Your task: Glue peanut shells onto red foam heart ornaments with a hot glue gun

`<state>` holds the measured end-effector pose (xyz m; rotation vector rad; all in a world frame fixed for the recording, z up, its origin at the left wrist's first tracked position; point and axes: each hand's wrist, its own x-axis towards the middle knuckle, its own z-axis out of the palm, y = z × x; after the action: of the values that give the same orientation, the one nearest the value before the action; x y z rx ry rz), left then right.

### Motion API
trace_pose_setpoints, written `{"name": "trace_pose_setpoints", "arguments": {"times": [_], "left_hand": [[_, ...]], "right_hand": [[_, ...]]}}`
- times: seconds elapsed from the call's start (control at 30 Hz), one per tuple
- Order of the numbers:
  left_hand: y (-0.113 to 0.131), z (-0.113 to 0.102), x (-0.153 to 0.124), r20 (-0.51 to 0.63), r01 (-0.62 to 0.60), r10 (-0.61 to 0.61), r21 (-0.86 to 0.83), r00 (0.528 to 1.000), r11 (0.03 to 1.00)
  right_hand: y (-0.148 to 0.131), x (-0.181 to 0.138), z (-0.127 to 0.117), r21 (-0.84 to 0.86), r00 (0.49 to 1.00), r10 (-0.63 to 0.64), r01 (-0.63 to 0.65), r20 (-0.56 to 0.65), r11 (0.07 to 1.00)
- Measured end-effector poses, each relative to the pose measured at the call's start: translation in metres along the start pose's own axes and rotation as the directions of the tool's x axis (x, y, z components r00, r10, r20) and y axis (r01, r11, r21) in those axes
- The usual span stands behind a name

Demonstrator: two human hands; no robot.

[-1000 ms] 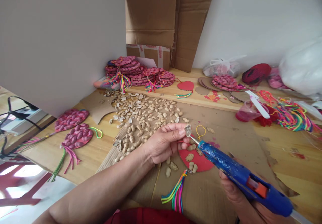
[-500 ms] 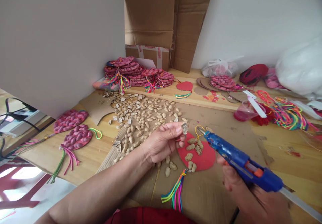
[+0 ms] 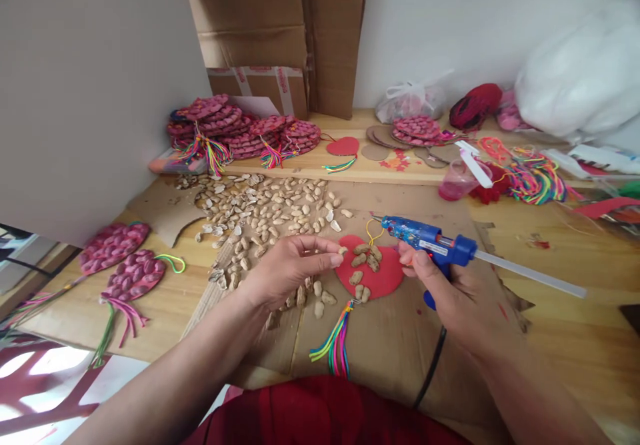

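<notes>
My left hand (image 3: 295, 265) pinches a small peanut shell (image 3: 343, 250) between thumb and fingertips, at the left edge of a red heart-shaped card (image 3: 387, 277). Several peanut shells (image 3: 373, 258) sit on the card, in a line from its top notch to its bottom tip. A yellow loop (image 3: 373, 233) comes off the card's top, and a multicoloured tassel (image 3: 340, 342) hangs from its point. My right hand (image 3: 445, 282) is wrapped round a blue glue gun (image 3: 425, 237), its nozzle pointing left above the card. A clear glue stick (image 3: 530, 273) juts from its back.
Loose peanuts (image 3: 280, 212) cover the cardboard sheet (image 3: 395, 352) to the left. Two pink peanut-covered hearts (image 3: 134, 275) lie at far left. Stacks of finished pink pieces (image 3: 215, 125) line the back shelf. Beside a pink cup (image 3: 453, 182) lie coloured cords (image 3: 535, 175). A black cable (image 3: 435, 368) trails from the gun.
The glue gun has drawn back from the shell and swung nearly level. My left hand has turned the shell and lowered it toward the card's left edge. The view has shifted.
</notes>
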<state>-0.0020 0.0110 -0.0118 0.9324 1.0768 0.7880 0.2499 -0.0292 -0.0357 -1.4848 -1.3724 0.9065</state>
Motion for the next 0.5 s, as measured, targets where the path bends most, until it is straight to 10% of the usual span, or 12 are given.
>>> {"name": "trace_pose_setpoints", "arguments": {"times": [0.5], "left_hand": [[-0.006,0.013,0.024,0.029,-0.186,0.184,0.151,0.982,0.971]], "right_hand": [[-0.006,0.001,-0.004,0.013,0.990,0.138,-0.138,0.029,0.990]]}}
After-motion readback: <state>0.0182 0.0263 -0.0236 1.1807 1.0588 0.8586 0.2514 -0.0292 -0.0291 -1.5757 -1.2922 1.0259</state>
